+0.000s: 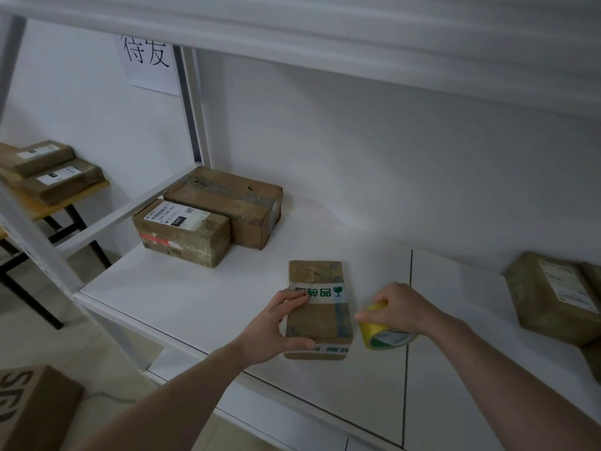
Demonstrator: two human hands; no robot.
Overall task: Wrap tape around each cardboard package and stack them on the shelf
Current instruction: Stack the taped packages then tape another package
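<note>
Head view: small cardboard package (320, 312) is lying flat on the white shelf (182, 297), near its front edge, with a white tape band (325, 292) printed in green characters crossing its top. Left hand (274, 327) is gripping the package's left side, fingers resting over the band, thumb curled at the near corner. Right hand (398, 309) is clamping a yellow tape roll (383, 333) just beside the package's right edge, fingers curled over the roll's top. Farther back on the shelf, two taped packages are sitting side by side and touching: a labelled one (182, 231) in front, a bigger one (234, 206) behind. Another labelled package (553, 296) is sitting at the right edge of frame. Left of the shelf, a wooden table (61, 200) is carrying two stacked parcels (48, 170). Paper sign (148, 65) is hanging on the wall. Printed carton (32, 408) is sitting on the floor, lower left.
</note>
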